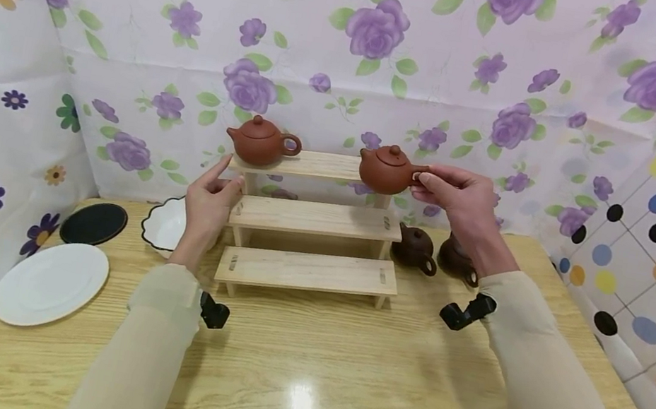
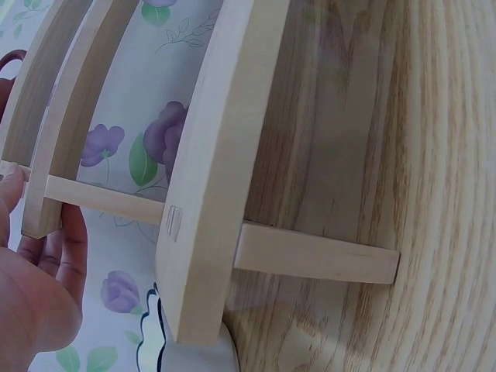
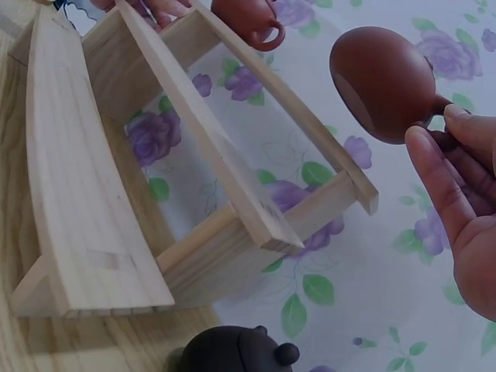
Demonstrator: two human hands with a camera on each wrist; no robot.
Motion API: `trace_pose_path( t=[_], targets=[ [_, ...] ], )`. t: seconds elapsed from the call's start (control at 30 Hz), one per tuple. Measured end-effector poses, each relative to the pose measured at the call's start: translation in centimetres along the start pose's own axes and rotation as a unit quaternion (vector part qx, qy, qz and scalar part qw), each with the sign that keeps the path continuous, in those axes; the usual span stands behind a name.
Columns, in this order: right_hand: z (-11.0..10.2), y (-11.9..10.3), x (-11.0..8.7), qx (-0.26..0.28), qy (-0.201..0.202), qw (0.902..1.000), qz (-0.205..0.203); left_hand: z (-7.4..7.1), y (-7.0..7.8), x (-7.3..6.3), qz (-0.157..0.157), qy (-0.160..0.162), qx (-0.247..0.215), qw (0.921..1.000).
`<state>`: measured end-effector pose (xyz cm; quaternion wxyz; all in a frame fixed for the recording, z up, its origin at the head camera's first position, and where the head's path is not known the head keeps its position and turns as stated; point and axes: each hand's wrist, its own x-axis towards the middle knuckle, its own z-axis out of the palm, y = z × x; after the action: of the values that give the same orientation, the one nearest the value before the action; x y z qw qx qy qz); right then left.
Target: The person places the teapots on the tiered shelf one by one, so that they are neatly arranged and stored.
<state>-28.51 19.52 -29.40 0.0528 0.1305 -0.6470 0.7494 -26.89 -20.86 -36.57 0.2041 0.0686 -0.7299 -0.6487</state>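
Note:
My right hand (image 1: pixel 461 193) pinches the handle of a reddish-brown clay teapot (image 1: pixel 386 169) between thumb and fingers. The right wrist view shows this teapot (image 3: pixel 381 84) raised off the shelf, its base exposed. In the head view it appears at the right end of the top plank. Another reddish-brown teapot (image 1: pixel 257 142) sits on the left end of that plank, handle to the right. My left hand (image 1: pixel 212 197) grips the left end of the three-step wooden stand (image 1: pixel 316 218); the left wrist view has its thumb and fingers (image 2: pixel 74 252) around the stand's side.
Two dark brown teapots, one nearer (image 1: pixel 414 249) and one partly behind my right wrist (image 1: pixel 456 259), stand right of the stand. To the left are a scalloped white bowl (image 1: pixel 165 225), a black round plate (image 1: pixel 94 223) and a white plate (image 1: pixel 51 284). Patterned cloth (image 1: pixel 328 40) lines the back.

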Motion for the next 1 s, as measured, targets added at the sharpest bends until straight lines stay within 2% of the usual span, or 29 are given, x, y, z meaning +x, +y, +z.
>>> trace_pose_path(
  t=[0.33,0.57,0.8,1.0],
  targets=[
    [1.8,-0.1,2.7,-0.022,-0.011,0.9997,0.009,0.1,0.0,0.2,-0.005,-0.005,-0.003,1.0],
    [2.1,0.0,4.5,-0.008,-0.02,0.9998,0.006,0.1,0.0,0.0,-0.002,0.0,-0.004,1.0],
    [2.1,0.4,5.4,0.013,-0.024,0.9993,0.027,0.1,0.1,-0.1,-0.003,0.006,-0.006,1.0],
    [2.3,0.6,5.8,0.012,-0.029,0.9992,0.024,0.0,0.1,-0.1,-0.002,0.002,-0.007,1.0]
  ],
)
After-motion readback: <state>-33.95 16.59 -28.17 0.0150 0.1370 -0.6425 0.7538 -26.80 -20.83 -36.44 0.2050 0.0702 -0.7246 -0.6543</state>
